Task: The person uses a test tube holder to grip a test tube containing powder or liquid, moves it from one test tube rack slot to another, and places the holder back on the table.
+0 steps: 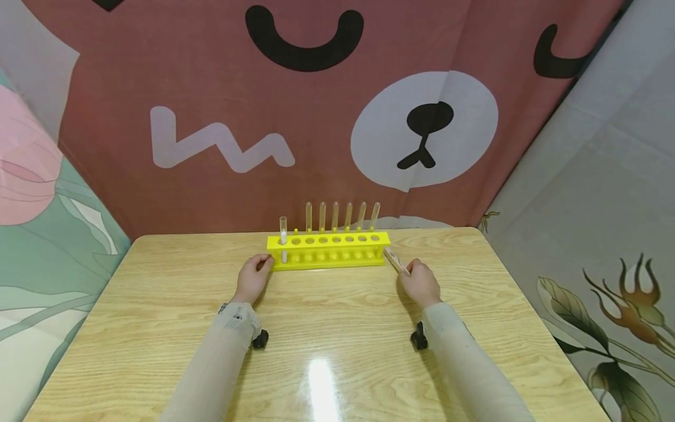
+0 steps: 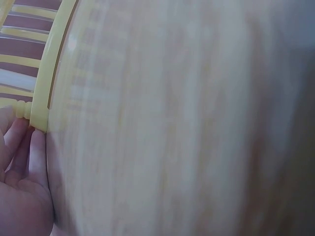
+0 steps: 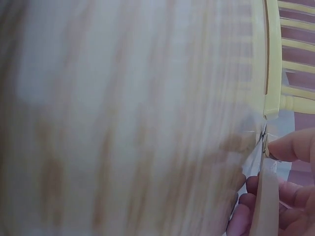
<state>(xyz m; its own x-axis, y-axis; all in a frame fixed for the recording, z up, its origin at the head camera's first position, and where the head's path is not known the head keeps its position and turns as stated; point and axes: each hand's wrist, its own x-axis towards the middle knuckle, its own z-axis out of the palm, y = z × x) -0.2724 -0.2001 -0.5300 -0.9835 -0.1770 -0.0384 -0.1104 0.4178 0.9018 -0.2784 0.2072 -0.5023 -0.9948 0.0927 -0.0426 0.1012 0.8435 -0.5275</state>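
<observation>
A yellow test tube rack (image 1: 328,267) stands near the table's back edge. My left hand (image 1: 254,276) grips the left end of its base; in the left wrist view the fingers (image 2: 37,155) lie against the base and end post. A test tube (image 1: 283,225) with something white inside stands upright in the leftmost hole. Several clear test tubes (image 1: 336,215) sit upside down on the rack's rear pegs. My right hand (image 1: 420,283) holds a wooden test tube clamp (image 1: 396,261), its tip by the rack's right end. In the right wrist view, fingers lie on both sides of the clamp (image 3: 266,201).
The wooden table (image 1: 337,310) has a glare spot at its front. A brown cartoon curtain (image 1: 221,199) hangs directly behind the table's back edge. Patterned cloths flank both sides.
</observation>
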